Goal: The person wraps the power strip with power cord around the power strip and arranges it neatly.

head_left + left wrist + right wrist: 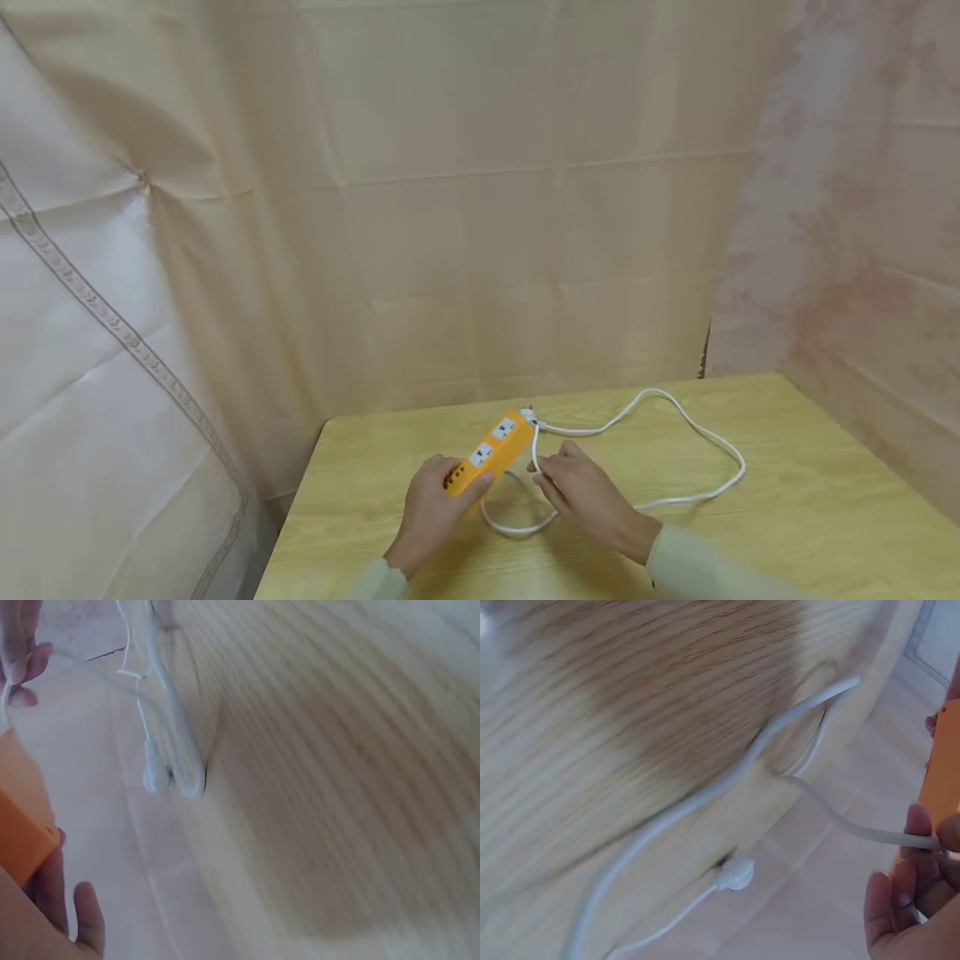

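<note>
Item one: orange power strip (499,463), clamped in my left hand (433,504) over the wooden table (360,467), thumb on the side towards my other grip, remaining fingers mostly hidden behind, the small dark openings beside them partly covered and too small to identify. Item two: white cord (694,800), pinched between thumb and fingers of my right hand (588,498), its loop running out beyond that grip and partly hidden beneath it. Item three: white plug (736,873), beyond the strip's far end, prongs hard to make out.
</note>
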A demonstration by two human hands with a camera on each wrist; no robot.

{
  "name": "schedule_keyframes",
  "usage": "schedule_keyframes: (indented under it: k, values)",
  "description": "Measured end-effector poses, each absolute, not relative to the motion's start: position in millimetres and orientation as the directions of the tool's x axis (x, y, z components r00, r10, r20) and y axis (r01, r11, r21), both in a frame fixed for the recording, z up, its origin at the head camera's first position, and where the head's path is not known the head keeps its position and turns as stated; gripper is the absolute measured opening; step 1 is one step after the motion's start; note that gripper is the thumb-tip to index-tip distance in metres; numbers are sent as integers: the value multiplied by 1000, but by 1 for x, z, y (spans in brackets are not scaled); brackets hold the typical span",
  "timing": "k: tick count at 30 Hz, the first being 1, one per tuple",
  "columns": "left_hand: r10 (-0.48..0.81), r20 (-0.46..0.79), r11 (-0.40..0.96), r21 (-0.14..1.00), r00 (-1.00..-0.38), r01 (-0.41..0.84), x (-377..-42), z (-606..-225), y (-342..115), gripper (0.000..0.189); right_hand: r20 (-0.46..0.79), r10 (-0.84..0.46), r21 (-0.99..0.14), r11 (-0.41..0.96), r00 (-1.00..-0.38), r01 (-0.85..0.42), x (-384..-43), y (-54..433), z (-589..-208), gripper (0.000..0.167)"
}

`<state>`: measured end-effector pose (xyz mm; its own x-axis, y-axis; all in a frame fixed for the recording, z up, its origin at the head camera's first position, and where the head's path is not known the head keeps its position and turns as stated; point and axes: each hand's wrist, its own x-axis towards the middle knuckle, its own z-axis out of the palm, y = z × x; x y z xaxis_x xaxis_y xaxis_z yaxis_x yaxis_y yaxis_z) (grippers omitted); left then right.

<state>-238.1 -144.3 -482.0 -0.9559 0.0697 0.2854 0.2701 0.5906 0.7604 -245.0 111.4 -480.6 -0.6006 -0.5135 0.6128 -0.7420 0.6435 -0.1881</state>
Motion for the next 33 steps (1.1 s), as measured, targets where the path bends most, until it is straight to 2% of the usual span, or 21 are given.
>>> schedule_keyframes:
  k: [6,10,12,15,18,24,29,33]
  values:
    - [151,349,735,586,-925,341,-240,-475,-148,57,616,-653,51,592,-441,-804,-252,125,-482,6]
    - [282,378,769,461,-882,443,-246,-470,-151,51,590,-727,170,538,-352,-826,-256,134,-476,28]
    - [363,371,785,372,-855,495,-250,-468,-154,49,569,-754,196,511,-327,-837,-257,137,-473,38]
    - [481,327,789,241,-813,564,-253,-466,-158,52,551,-773,175,475,-314,-862,-257,139,-467,28]
    - [550,272,772,194,-789,605,-254,-468,-161,58,545,-776,132,454,-319,-881,-258,139,-461,9]
    - [585,176,715,349,-792,605,-255,-476,-165,60,579,-751,8,394,-317,-919,-260,138,-462,5]
    - [657,129,581,541,-743,608,-256,-480,-165,54,619,-708,-133,331,-340,-934,-267,138,-465,6]
    - [698,111,478,663,-707,576,-257,-482,-165,44,634,-672,-261,281,-384,-923,-271,140,-466,11]
